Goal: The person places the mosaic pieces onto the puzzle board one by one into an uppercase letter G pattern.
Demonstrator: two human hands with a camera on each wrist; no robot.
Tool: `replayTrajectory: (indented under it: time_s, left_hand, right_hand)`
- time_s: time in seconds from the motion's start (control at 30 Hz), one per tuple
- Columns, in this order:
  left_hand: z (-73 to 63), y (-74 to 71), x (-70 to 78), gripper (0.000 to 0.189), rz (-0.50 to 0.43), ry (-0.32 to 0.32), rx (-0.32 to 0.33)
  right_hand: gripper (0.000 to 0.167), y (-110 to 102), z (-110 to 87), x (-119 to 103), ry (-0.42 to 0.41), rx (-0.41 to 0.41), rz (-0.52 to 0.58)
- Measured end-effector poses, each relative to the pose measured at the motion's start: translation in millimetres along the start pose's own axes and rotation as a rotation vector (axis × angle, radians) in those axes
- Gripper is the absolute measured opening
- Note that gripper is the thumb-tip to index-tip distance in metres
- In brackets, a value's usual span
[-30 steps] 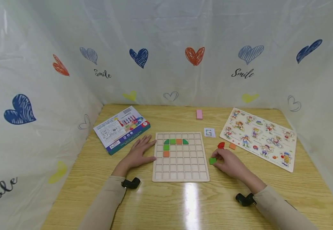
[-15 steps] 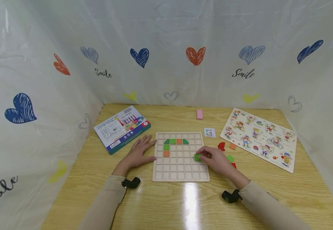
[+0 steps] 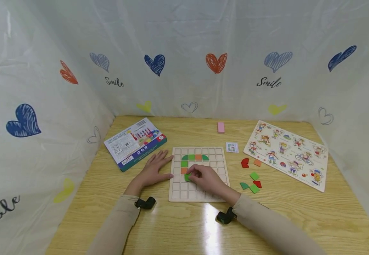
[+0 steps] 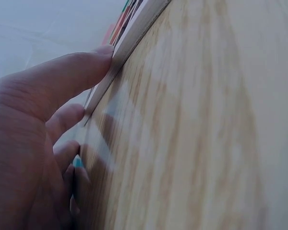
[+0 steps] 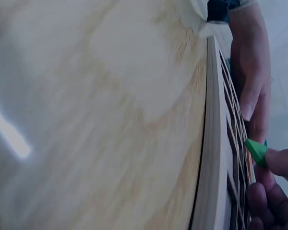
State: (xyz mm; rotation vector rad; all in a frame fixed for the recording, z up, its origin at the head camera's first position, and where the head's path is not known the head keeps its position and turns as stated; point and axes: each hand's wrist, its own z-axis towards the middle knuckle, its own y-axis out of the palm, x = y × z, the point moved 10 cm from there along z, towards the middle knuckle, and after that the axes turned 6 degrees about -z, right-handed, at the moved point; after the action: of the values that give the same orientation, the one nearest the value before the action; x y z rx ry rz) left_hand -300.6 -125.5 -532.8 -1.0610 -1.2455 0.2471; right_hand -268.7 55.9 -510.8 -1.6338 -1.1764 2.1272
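Observation:
Between thumb and fingertips, my right hand [image 3: 207, 178] pinches a green square tile [image 3: 187, 177] over the wooden grid board [image 3: 200, 197], just below an orange tile [image 3: 184, 170] in the left part of the grid. The right wrist view shows this green tile [image 5: 256, 151] tilted above the grid. Several green and orange tiles with rounded green corner pieces [image 3: 205, 157] form a row and a short column on the board. My left hand [image 3: 154, 168] lies with spread fingers at the board's left edge; its thumb [image 4: 81, 72] touches that edge in the left wrist view.
Loose tiles lie right of the board: red pieces [image 3: 245, 163], an orange square [image 3: 257, 162] and green pieces [image 3: 254, 175]. A small pattern card [image 3: 232, 147] and a pink block [image 3: 221, 127] sit behind. A printed box [image 3: 134, 143] stands left, a picture puzzle board [image 3: 286, 154] right.
My right hand has carried the green tile leftward from the loose pieces, across the board to beneath the orange tile. The left hand has stayed at the board's edge.

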Motion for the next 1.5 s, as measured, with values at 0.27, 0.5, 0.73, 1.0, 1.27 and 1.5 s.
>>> replayTrajectory:
  time_s: [0.27, 0.5, 0.73, 1.0, 1.27, 1.5]
  left_hand:
    - [-0.3, -1.4, 1.8, 0.083, -0.001, 0.013, 0.010]
    - [0.1, -2.9, 1.8, 0.083, 0.000, 0.005, 0.011]
    - [0.9, -1.1, -0.7, 0.083, 0.002, 0.003, 0.002]
    - [0.0, -0.2, -0.4, 0.083, -0.003, 0.000, 0.005]
    - [-0.4, 0.7, -0.2, 0.083, 0.003, -0.008, 0.000]
    - [-0.9, -0.6, 2.0, 0.082, -0.001, 0.001, 0.004]
  right_hand:
    - [0.009, 12.4, 6.7, -9.0, -0.007, -0.009, -0.064]
    - [0.019, 11.0, 3.5, -15.3, -0.033, -0.016, -0.106]
    - [0.020, 12.1, 2.4, -16.2, -0.048, -0.016, -0.152]
    - [0.021, 9.2, -3.5, -13.4, -0.073, -0.012, -0.148]
    - [0.021, -24.1, -25.2, 9.2, -0.064, 0.053, -0.119]
    - [0.022, -61.0, -51.0, 40.9, 0.025, 0.061, -0.165]
